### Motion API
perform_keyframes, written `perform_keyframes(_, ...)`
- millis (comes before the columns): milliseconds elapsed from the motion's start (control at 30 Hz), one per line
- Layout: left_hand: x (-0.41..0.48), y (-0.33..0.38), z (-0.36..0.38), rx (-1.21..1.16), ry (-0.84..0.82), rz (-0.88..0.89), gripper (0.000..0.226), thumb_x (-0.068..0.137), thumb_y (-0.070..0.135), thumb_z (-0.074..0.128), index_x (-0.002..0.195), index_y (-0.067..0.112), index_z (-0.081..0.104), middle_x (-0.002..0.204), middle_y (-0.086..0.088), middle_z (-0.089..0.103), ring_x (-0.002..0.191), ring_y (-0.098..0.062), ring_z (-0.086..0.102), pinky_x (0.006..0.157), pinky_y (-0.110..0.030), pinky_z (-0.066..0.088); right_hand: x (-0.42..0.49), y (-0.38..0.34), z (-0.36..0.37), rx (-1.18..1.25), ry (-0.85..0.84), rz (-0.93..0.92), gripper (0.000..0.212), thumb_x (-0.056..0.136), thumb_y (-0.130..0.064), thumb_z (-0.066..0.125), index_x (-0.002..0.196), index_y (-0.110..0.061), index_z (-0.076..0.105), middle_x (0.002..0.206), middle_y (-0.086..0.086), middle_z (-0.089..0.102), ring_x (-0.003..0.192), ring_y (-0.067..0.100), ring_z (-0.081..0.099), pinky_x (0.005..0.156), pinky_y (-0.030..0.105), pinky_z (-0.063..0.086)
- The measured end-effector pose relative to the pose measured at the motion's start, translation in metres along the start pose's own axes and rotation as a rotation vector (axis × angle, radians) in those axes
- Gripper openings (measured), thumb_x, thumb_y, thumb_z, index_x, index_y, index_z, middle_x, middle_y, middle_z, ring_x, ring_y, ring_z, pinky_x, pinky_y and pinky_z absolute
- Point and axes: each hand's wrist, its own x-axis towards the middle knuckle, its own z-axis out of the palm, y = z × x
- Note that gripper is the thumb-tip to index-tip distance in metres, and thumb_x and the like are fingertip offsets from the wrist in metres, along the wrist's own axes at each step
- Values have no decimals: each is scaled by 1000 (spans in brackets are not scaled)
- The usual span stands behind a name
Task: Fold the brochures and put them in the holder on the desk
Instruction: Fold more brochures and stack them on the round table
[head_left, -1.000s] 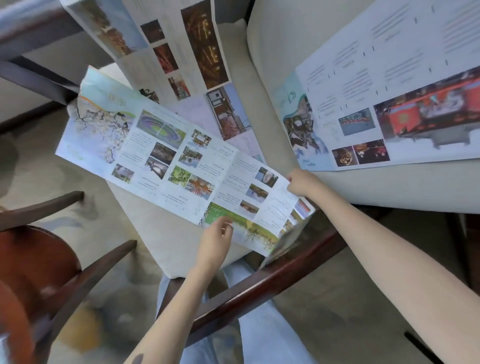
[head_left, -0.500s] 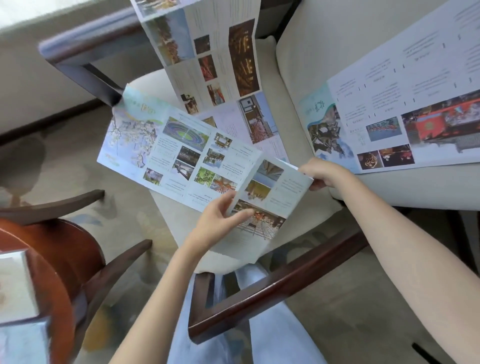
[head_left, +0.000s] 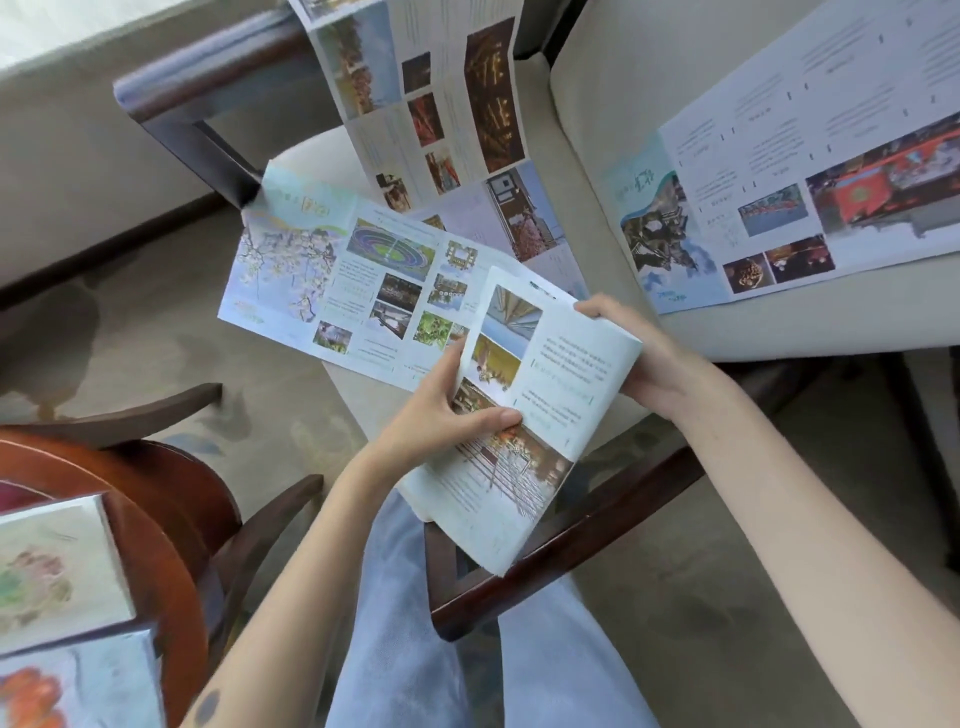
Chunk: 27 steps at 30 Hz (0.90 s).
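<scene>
You have three brochures: the centre brochure (head_left: 363, 291), the 12 o'clock brochure (head_left: 431, 104) and the 2 o'clock brochure (head_left: 805, 171). You have two grips: left grip (head_left: 447, 410) and right grip (head_left: 649, 358). At 8 o'clock, one round wooden surface (head_left: 171, 519) bears two printed boxes, the upper box (head_left: 52, 566) and the lower box (head_left: 78, 680).

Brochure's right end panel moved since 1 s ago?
Yes. The panel folded leftward over the brochure, judged against the chair arm.
</scene>
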Motion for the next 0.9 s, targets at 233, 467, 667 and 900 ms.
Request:
perform_keyframes(233,-16,-5,-15,-109,-90,-96,47,72,26,71,115,20,56,111,1,70,100,-19,68,80,-26,55,-3,11,14,-19,-20,4,26,91,-40,38,99,-21,53,92,5,56,86,17,50,60,25,43)
perform_keyframes(467,-48,8,-39,-47,176,144,21,69,25,74,88,31,70,91,9,75,78,-6,70,60,-13,52,-5,24,15,-101,161,-105,34,94,-42,41,117,-23,55,114,1,61,99,15,60,88,38,52)
perform_keyframes(667,-51,15,-50,259,385,208,21,79,17,72,99,18,65,96,9,70,92,-10,66,85,-30,53,-5,33,22,-244,329,-339,39,98,-40,36,137,-36,38,142,-4,41,123,10,43,104,36,39)
perform_keyframes(900,-54,0,-53,459,710,253,14,82,21,69,96,16,65,89,13,68,81,2,60,74,-21,47,0,35,17,-1043,417,-538,22,75,-42,71,87,-27,58,146,-2,33,141,18,12,113,44,7)
